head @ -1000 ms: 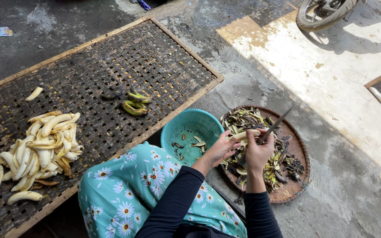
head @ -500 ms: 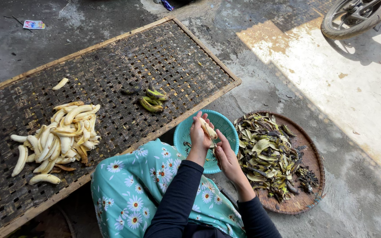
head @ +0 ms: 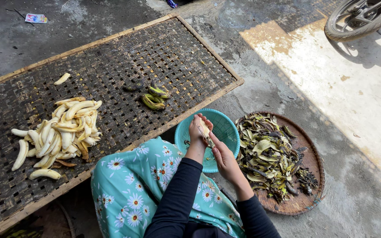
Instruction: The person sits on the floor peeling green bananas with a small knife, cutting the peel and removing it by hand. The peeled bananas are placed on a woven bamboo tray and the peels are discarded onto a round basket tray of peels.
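Left hand (head: 198,132) wrapped around a pale banana (head: 204,128), held upright over the teal basket (head: 225,128). Right hand (head: 223,158) closed on a small knife (head: 207,140), blade against the banana's lower side.

Progress, judged from the piles:
- Done: a big heap of peeled bananas (head: 62,130) on the woven mat (head: 124,66) at 9 o'clock from the hands, one stray peeled piece (head: 61,78) further up at 10.
- Waste: round tray (head: 307,200) at 3 o'clock, heaped with dark peels (head: 270,154).
- Left: only a few green unpeeled bananas (head: 153,98) on the mat at 11 o'clock.

The banana in hand looks nearly stripped. Reads as mostly done. Whether the basket holds anything under the hands, can't tell.
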